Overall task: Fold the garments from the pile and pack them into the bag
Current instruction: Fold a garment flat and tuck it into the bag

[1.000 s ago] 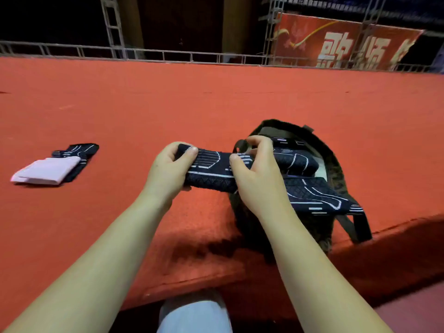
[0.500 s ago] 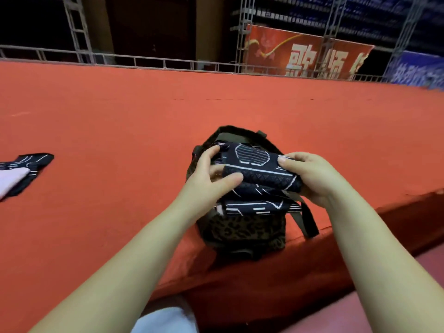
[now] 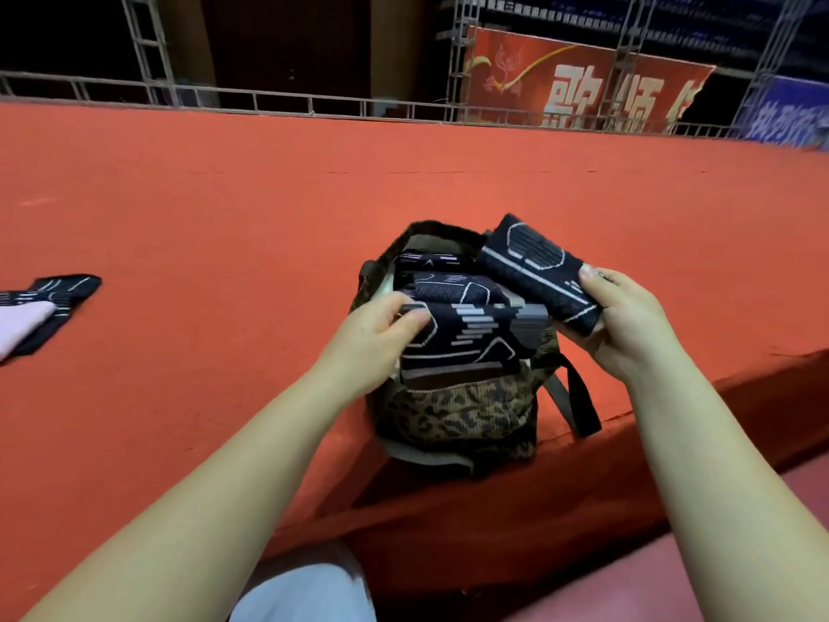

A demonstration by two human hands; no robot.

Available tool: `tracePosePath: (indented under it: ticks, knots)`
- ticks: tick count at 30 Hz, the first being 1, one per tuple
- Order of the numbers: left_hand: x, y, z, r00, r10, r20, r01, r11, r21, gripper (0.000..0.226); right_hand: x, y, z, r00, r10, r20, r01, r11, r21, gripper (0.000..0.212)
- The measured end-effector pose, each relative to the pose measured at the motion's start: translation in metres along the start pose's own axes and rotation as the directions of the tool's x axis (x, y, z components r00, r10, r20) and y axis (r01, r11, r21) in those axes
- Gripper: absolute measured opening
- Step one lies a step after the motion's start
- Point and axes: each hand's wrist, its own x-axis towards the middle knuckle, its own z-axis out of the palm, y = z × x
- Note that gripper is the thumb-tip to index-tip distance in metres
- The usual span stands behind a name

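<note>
On the near edge of the red carpeted platform [image 3: 224, 244], head view:
Bag: a leopard-print bag [image 3: 457, 413] is stood upright at the platform's near edge, right of centre, with its mouth open upward and a dark strap [image 3: 578, 406] hung down its right side.
Packed garments: dark folded pieces with pale line patterns [image 3: 430, 262] are seen stacked inside the bag's mouth.
Left hand: the left hand [image 3: 377, 329] is placed at the bag's left rim, its fingers and thumb curled round the near folded garment [image 3: 475, 334], which is laid across the top of the opening.
Right hand: the right hand [image 3: 628, 325] is held just right of the bag, and a second folded garment [image 3: 534, 267] is gripped between its fingers and thumb; this piece is tilted, its far end raised above the bag's far right rim.
Pile: at the far left edge of the view, a dark patterned garment [image 3: 67, 289] is laid flat on the platform, with a pale pink garment [image 3: 20, 321] lying on top of it; both are well apart from the bag.
Background: a metal railing [image 3: 269, 103] is run along the platform's far side, and a red banner [image 3: 583, 83] with pale characters is hung behind it at the right.
Foreground: a pale trouser knee [image 3: 305, 594] is seen at the bottom centre, below the platform edge.
</note>
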Motion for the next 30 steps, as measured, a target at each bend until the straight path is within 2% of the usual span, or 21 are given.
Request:
tracePosePath:
  ticks: [2,5,7,10,13,16,18,21,23,24,25,26,28,30]
  knots:
    - [0.013,0.003,-0.001,0.998,-0.06,-0.03,0.06,0.998,0.025,0.014,0.003,-0.004,-0.003,0.999,-0.013,-0.032,0.014,1.0,0.011,0.01]
    - [0.025,0.001,0.003,0.975,-0.21,0.076,0.191,0.96,0.207,0.02,0.008,-0.011,-0.002,0.998,-0.051,-0.046,0.05,0.999,-0.018,0.015]
    - [0.027,-0.001,0.006,0.952,-0.274,0.139,0.221,0.924,0.311,0.029,0.011,-0.013,0.005,0.996,-0.084,-0.022,0.083,0.995,-0.052,0.013]
    - [0.026,-0.002,0.007,0.918,-0.344,0.2,0.279,0.915,0.292,0.036,0.017,-0.015,0.024,0.994,-0.102,0.045,0.107,0.985,-0.133,0.01]
    - [0.024,-0.003,0.005,0.861,-0.438,0.261,0.378,0.892,0.248,0.031,0.023,-0.01,0.045,0.988,-0.026,0.15,0.069,0.955,-0.288,0.011]
    - [0.023,-0.009,0.001,0.839,-0.46,0.289,0.397,0.883,0.251,0.036,0.03,0.003,0.055,0.973,0.093,0.213,0.05,0.811,-0.582,0.018]
    - [0.02,-0.012,-0.005,0.846,-0.456,0.277,0.389,0.882,0.266,0.043,0.036,0.011,0.053,0.973,0.111,0.204,0.072,0.692,-0.718,0.022]
    - [0.013,-0.006,-0.017,0.914,-0.381,0.136,0.31,0.876,0.37,0.044,0.04,0.015,0.046,0.973,0.076,0.218,0.139,0.563,-0.815,0.031]
    - [0.012,0.0,-0.02,0.982,-0.188,-0.004,0.172,0.887,0.43,0.049,0.042,0.016,0.046,0.969,0.062,0.239,0.178,0.497,-0.849,0.037]
    - [0.015,0.001,-0.019,0.998,-0.05,-0.022,0.055,0.894,0.444,0.054,0.042,0.018,0.048,0.969,0.058,0.242,0.185,0.479,-0.858,0.039]
    - [0.018,0.003,-0.015,0.998,0.06,0.026,-0.065,0.882,0.466,0.059,0.042,0.019,0.051,0.97,0.054,0.236,0.187,0.453,-0.872,0.041]
    - [0.022,0.004,-0.009,0.986,0.109,0.127,-0.159,0.844,0.512,0.065,0.042,0.02,0.053,0.973,0.049,0.225,0.186,0.408,-0.894,0.044]
    - [0.028,0.002,0.005,0.947,0.025,0.321,-0.23,0.75,0.62,0.071,0.039,0.018,0.055,0.983,0.005,0.182,0.176,0.242,-0.954,0.053]
    - [0.03,-0.004,0.011,0.912,-0.085,0.402,-0.23,0.705,0.67,0.075,0.032,0.016,0.053,0.976,-0.151,0.157,0.165,0.041,-0.985,0.056]
